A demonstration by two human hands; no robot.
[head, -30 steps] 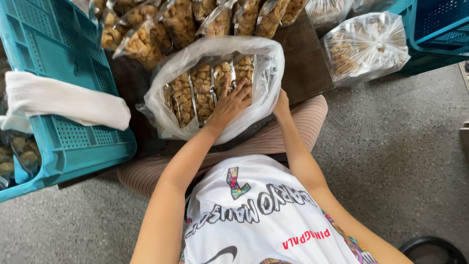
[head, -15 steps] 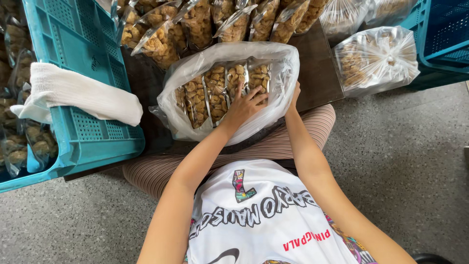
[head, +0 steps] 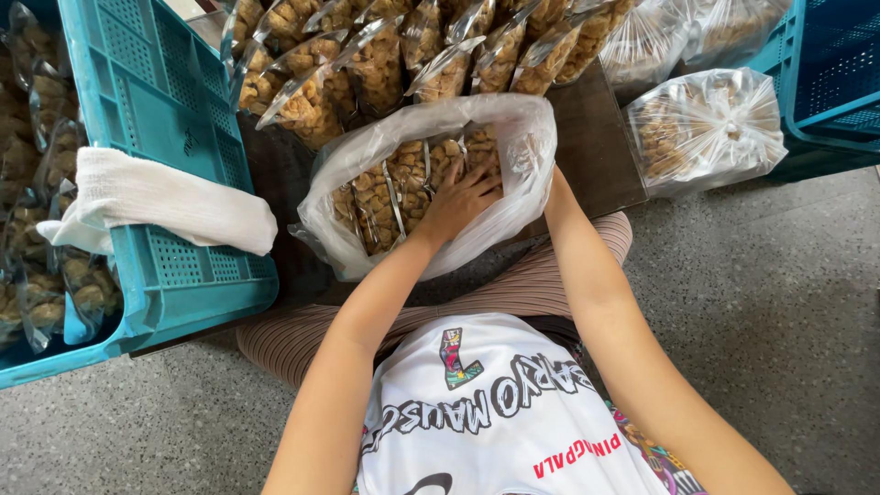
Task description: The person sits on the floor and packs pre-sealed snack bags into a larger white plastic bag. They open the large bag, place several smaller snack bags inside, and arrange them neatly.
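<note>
A large clear plastic bag [head: 522, 137] lies open in front of me on a dark board, filled with several small packets of brown snacks [head: 385, 192]. My left hand [head: 463, 197] is inside the bag's mouth, fingers spread flat on the packets. My right hand [head: 553, 188] reaches to the bag's right edge and grips it from outside; its fingers are mostly hidden behind the plastic.
A row of sealed snack packets [head: 367, 64] lies beyond the bag. At left, a teal crate [head: 156, 119] with a white cloth [head: 156, 202] draped over its rim holds more packets. Tied bags of snacks [head: 701, 128] and a blue crate [head: 834, 73] sit at right on grey floor.
My left hand stays pressed on the packets inside the bag, shifted slightly. My right hand has slipped further behind the bag's edge. The view has moved a little.
</note>
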